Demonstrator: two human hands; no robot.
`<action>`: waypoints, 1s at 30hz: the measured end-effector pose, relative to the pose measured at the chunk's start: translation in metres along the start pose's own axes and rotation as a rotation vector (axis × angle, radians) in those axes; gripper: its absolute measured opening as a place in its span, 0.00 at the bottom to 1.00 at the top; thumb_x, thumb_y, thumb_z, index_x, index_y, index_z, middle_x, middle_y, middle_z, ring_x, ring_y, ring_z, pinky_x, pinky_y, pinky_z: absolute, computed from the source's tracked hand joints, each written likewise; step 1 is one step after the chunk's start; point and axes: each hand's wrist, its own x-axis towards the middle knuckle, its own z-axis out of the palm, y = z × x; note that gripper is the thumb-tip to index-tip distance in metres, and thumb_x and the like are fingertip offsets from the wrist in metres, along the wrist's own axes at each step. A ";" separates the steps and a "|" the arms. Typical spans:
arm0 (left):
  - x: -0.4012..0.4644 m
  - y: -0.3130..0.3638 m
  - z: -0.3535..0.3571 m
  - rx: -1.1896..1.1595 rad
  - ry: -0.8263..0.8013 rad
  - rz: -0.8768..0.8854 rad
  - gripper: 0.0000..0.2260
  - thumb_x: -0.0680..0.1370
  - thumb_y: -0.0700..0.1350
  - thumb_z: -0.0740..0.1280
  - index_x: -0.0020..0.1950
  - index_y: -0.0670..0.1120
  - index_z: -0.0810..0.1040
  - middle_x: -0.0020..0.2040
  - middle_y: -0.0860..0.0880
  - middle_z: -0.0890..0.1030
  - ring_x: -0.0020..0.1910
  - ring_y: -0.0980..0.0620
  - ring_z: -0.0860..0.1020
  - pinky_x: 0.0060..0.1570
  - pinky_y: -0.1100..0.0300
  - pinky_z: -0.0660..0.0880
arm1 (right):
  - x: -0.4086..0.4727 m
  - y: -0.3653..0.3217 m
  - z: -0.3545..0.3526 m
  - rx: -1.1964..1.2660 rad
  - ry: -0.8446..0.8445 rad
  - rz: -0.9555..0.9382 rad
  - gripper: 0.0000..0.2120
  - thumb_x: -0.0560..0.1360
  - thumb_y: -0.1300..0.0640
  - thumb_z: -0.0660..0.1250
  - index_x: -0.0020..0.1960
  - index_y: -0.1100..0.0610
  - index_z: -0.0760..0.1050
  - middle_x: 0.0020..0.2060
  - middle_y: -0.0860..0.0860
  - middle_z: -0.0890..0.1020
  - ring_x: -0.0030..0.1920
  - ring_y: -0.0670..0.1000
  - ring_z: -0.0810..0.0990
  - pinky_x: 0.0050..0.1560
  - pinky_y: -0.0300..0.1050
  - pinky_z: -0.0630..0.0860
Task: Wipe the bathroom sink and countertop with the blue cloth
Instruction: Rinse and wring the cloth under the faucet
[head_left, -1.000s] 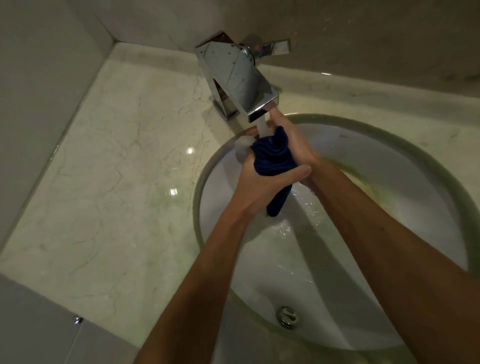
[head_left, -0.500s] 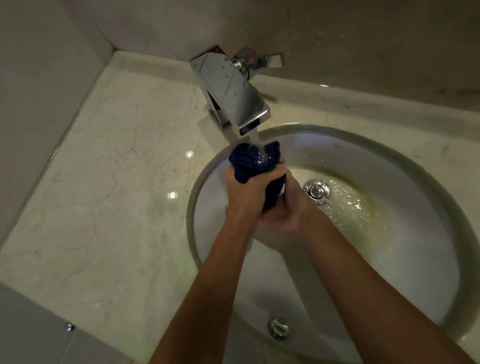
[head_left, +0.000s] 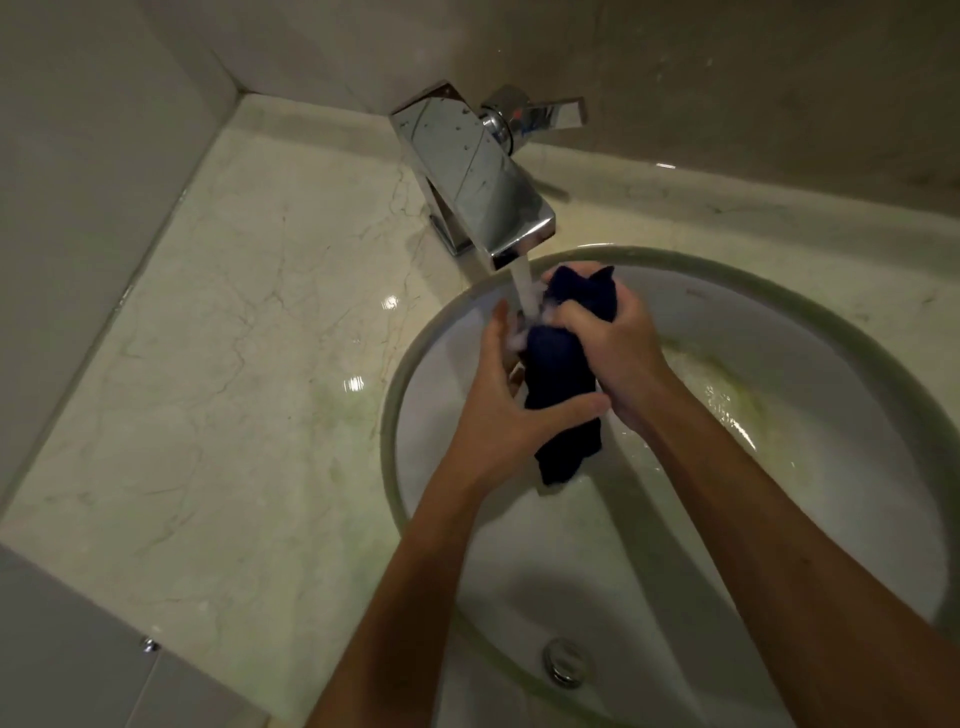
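The dark blue cloth (head_left: 561, 364) is bunched into a wet roll over the round white sink (head_left: 779, 467). My right hand (head_left: 613, 343) grips its upper part just below the chrome faucet (head_left: 478, 176). My left hand (head_left: 498, 415) wraps its lower part, thumb across the front. Water runs from the spout (head_left: 524, 283) onto the cloth and my fingers. The cloth's tail hangs down below my left thumb. The marble countertop (head_left: 234, 364) spreads to the left of the basin.
The faucet lever (head_left: 545, 117) points right against the back wall. A wall (head_left: 78, 182) closes the counter's left side. An overflow fitting (head_left: 563, 662) sits on the basin's near wall. Yellowish stains and rippling water lie in the basin right of my hands.
My hands have swapped grips: the right hand now holds the cloth's top and the left the lower part. The cloth is stretched longer, under the stream. The view has shifted, hiding the drain.
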 end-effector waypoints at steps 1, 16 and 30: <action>0.008 0.001 0.002 0.017 -0.008 0.032 0.50 0.65 0.44 0.83 0.79 0.57 0.57 0.73 0.54 0.72 0.70 0.56 0.73 0.67 0.54 0.76 | -0.002 -0.004 0.000 -0.070 -0.081 -0.051 0.16 0.74 0.70 0.69 0.56 0.54 0.80 0.45 0.51 0.85 0.45 0.46 0.84 0.51 0.45 0.82; 0.042 0.004 0.006 -0.131 0.286 0.005 0.19 0.66 0.31 0.79 0.44 0.53 0.80 0.42 0.54 0.86 0.45 0.53 0.84 0.51 0.52 0.81 | -0.011 -0.041 -0.003 -0.048 0.305 -0.246 0.10 0.78 0.58 0.66 0.56 0.53 0.84 0.50 0.46 0.86 0.52 0.46 0.84 0.53 0.40 0.78; 0.032 0.014 0.007 -0.191 0.230 0.025 0.18 0.66 0.28 0.78 0.42 0.51 0.82 0.40 0.57 0.86 0.43 0.56 0.85 0.49 0.54 0.81 | 0.011 -0.102 0.018 -0.113 0.094 -0.228 0.23 0.81 0.67 0.59 0.75 0.56 0.71 0.61 0.45 0.78 0.62 0.43 0.77 0.67 0.44 0.77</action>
